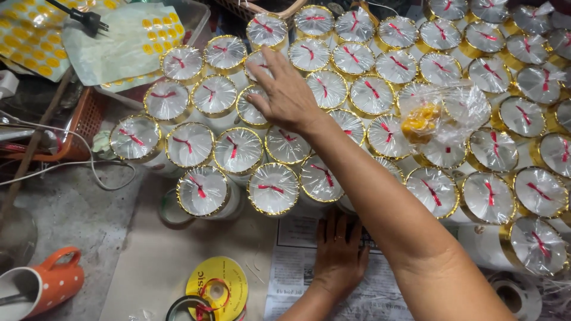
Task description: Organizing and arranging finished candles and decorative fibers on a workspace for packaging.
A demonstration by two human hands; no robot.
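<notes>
While our right hand [288,95] stretches out over the packed rows of round white cups sealed with clear cellophane, gold rims and small red ribbon ties [372,95], its fingers lie spread and flat, palm down, resting on the tops of two or three cups near the upper middle of the cluster. We pinch nothing with it; the fingertips simply press on the cellophane lids. Our right forearm crosses diagonally over the lower rows, hiding some cups beneath it.

Our left hand [340,252] lies lower down, fingers spread and palm flat on a sheet of printed newspaper [297,273] that covers the grey work surface [71,214], just below the nearest row of cups. It holds nothing.

Among the cups, to the right of our forearm, sits a crumpled clear plastic bag with yellow pieces inside [423,116], resting on top of the lids. At the lower edge, left of the newspaper, we see a yellow spool of red ribbon [217,288]. An orange mug with white dots [50,285] stands at the lower left corner. Farther up on the left, an orange plastic basket [86,122] sits beside sheets of round yellow stickers [30,35], and a white cable [65,166] runs across the surface near them.
</notes>
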